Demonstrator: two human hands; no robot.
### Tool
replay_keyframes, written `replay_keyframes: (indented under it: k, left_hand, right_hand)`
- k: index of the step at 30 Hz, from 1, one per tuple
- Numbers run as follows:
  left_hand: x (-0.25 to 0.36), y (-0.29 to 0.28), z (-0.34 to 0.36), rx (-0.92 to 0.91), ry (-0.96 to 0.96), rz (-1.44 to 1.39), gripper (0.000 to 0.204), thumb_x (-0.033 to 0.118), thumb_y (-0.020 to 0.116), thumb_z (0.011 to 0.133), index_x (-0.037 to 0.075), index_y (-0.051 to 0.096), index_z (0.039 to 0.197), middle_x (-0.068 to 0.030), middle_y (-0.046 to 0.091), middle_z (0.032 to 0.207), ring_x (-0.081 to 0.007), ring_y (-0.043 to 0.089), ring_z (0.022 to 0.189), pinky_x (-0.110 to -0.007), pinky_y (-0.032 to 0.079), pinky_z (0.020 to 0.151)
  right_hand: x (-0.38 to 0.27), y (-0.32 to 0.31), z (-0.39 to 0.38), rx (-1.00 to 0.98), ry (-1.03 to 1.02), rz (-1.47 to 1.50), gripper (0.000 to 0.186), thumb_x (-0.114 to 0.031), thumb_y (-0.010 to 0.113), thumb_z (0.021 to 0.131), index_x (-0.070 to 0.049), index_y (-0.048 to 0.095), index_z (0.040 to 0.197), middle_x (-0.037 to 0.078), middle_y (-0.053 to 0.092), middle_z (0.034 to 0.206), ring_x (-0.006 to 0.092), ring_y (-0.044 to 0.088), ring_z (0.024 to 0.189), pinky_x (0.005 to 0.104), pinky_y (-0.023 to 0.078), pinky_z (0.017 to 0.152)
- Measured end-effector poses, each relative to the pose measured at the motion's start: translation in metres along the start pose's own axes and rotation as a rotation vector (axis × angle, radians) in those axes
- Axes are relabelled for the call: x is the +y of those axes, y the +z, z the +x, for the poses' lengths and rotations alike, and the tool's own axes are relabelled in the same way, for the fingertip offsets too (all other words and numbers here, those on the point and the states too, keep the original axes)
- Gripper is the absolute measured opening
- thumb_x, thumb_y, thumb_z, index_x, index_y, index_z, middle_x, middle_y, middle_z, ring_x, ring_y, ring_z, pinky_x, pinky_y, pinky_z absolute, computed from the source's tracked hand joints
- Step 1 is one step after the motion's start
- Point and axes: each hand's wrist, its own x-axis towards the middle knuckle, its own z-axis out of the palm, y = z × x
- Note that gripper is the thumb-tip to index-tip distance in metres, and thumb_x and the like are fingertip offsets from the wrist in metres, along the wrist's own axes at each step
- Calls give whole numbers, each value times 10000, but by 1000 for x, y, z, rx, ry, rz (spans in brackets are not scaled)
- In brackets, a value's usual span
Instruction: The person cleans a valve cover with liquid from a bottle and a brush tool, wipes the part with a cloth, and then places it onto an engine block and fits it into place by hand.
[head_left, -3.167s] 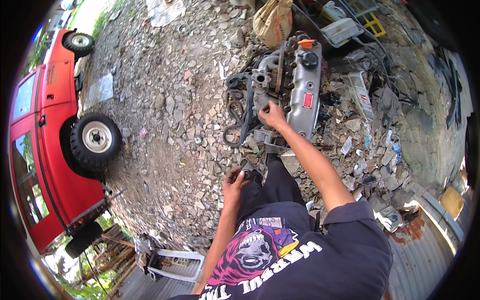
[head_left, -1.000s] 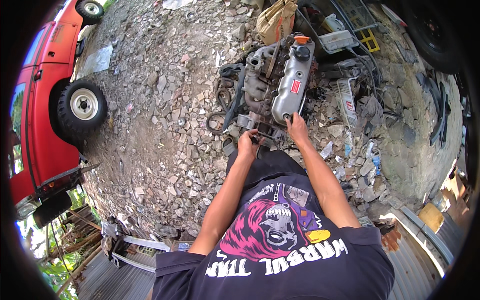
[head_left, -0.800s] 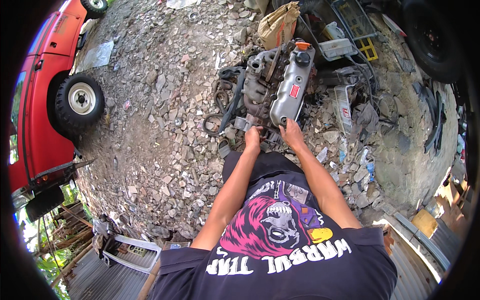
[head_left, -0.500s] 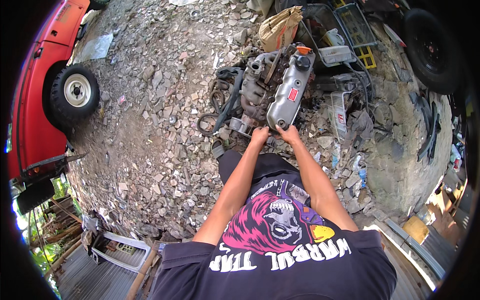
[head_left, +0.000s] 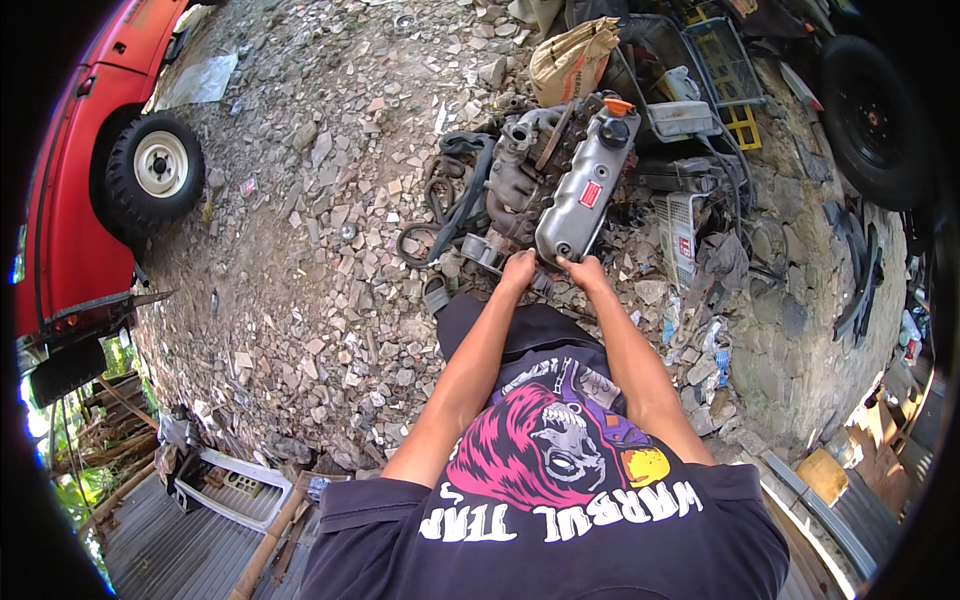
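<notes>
An engine stands on the rubble in front of me, with a long silver valve cover along its top. The cover carries a black cap, an orange piece at its far end and a red label. My left hand is closed at the near end of the engine, beside a metal pulley-like part. Just to its right, my right hand is closed too, its thumb against the cover's near corner. The fingertips of both hands are hidden beneath the engine's near end.
Dark hoses or belts lie left of the engine. Behind it are a paper sack and plastic crates. A loose tyre leans at the far right. A red vehicle stands at the left on stony ground.
The whole view has turned slightly, shifting the surroundings a little. Both hands keep their place at the engine's near end, and the engine shows no clear movement over the ground.
</notes>
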Motion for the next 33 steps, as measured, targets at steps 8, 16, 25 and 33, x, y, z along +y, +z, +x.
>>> replay_keyframes:
  k: [8,16,25,33]
  left_hand:
    - [4,-9,-13,-99,-18,-45,454,340,414,1007,-25,584,1218,-126,730,1019,-104,395,454,-268,355,447]
    - [-5,-19,-12,-56,-76,-71,516,404,323,1034,0,589,1214,-99,734,978,-104,370,472,-274,343,442]
    - [3,-19,-7,14,-46,-170,505,340,258,984,33,638,1111,-46,660,855,-121,430,482,-302,383,452]
    - [26,-7,-5,4,64,-144,394,47,521,790,-26,604,1167,-80,648,925,-157,577,747,-321,489,659]
  right_hand:
    - [7,-2,4,-14,124,-7,458,-183,851,641,128,673,927,189,691,820,293,667,692,392,505,607]
    - [0,-6,-11,-170,182,222,370,-44,755,739,49,641,1078,26,553,650,96,398,452,289,295,394]
    - [30,-40,-18,65,268,231,302,-143,731,800,-15,696,1072,31,561,703,140,458,532,313,318,409]
    - [-20,-22,-47,-51,-387,250,382,-330,752,853,10,697,1017,45,653,773,123,575,668,278,471,618]
